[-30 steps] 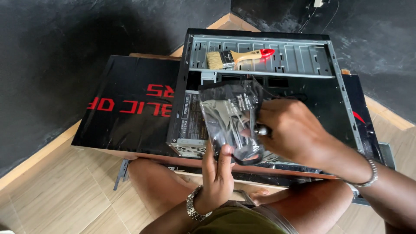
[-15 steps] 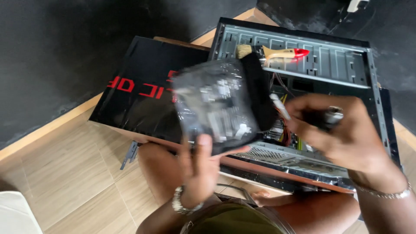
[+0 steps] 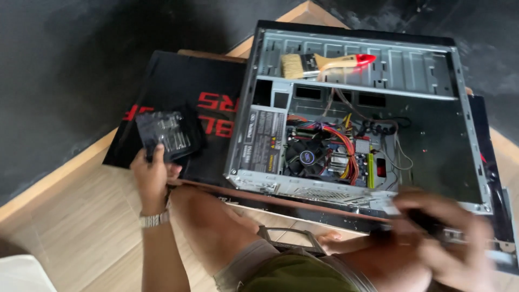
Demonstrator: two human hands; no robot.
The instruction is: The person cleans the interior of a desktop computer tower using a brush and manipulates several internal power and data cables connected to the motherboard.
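My left hand [image 3: 152,176] grips a circuit board in a shiny grey anti-static bag [image 3: 165,135], held low over the black mat [image 3: 184,86] left of the open computer case [image 3: 454,151]. My right hand [image 3: 440,235] is blurred at the case's near right edge, closed around a dark tool-like object [image 3: 432,224] that I cannot make out clearly. Inside the case sit a motherboard with a fan [image 3: 308,157], coloured cables [image 3: 338,143] and a power supply [image 3: 262,138].
A paintbrush with a red-tipped wooden handle [image 3: 324,62] lies on the case's upper bay. The mat with red lettering rests on a low wooden table [image 3: 70,216]. My knees [image 3: 216,216] are below the table edge. Dark wall surfaces surround the corner.
My left hand carried the bagged board from in front of the case down and left onto the mat. My right hand moved down to the right, off the bag.
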